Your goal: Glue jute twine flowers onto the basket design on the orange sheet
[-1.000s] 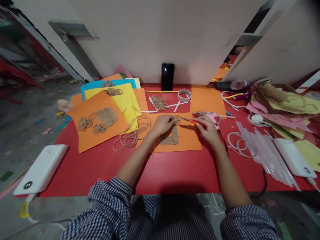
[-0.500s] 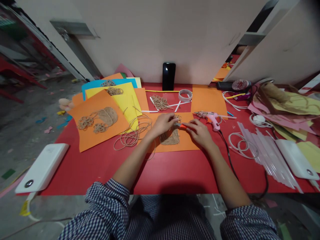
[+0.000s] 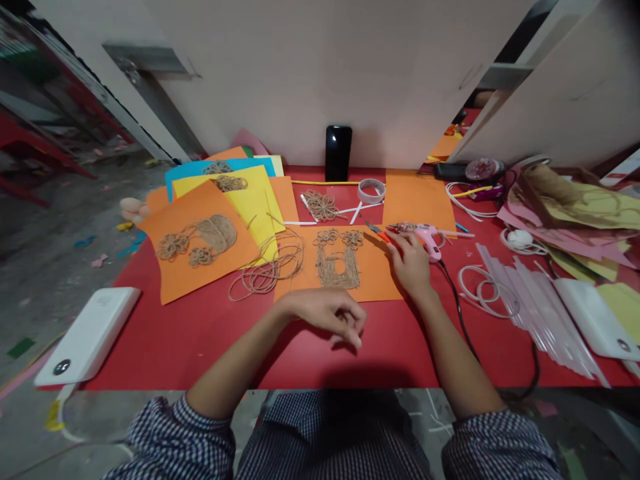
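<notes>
A jute twine figure with two small flowers on top is stuck on an orange sheet in the middle of the red table. My left hand hovers over the table's near part, short of the sheet, fingers curled with thumb and fingertips pinched; what it holds is too small to name. My right hand lies at the sheet's right edge, its fingers closed on the orange handles of small scissors, whose blades point away to the left. A pink glue gun lies just right of that hand.
Loose twine coil left of the sheet. Orange, yellow and blue sheets with jute flowers at far left. Phone stands against the wall, tape ring nearby. White boxes, glue sticks, cables and paper pile at right.
My left hand has pulled back from the jute figure toward me, fingers pinched. My right hand has carried the scissors from over the figure to the sheet's upper right edge.
</notes>
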Motion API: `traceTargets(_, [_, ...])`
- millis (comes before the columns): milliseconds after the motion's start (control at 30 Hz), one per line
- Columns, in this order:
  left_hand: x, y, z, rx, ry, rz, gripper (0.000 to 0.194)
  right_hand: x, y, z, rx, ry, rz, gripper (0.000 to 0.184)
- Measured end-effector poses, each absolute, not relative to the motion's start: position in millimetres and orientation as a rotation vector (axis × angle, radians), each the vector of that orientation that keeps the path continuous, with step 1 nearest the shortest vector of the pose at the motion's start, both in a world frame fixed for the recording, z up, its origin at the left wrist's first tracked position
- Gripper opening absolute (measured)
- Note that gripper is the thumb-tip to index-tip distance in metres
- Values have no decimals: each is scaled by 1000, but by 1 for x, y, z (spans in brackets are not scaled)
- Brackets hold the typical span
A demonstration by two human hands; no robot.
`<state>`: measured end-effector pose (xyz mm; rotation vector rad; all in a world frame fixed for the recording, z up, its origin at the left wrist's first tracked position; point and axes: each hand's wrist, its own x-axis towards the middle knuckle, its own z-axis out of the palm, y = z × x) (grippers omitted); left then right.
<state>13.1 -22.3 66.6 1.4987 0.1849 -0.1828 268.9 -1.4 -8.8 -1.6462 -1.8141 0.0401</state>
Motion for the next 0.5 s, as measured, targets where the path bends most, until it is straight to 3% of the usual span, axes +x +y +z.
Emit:
traceTargets(167, [45, -66, 61, 1801, 223, -56, 29, 272, -2, -7, -1754, -1734, -51, 40])
traceTargets(267, [65, -81, 48, 2309, 527, 163, 27, 273, -4, -4, -1829, -1723, -117, 40])
traceTargets(400, [89, -88, 26, 2668, 820, 84, 16, 275, -4, -4, -1849, -1712, -185, 40])
traceTargets(500, [98, -90, 19, 2743, 794, 26, 18, 276, -4, -4, -1856, -1711, -188, 40])
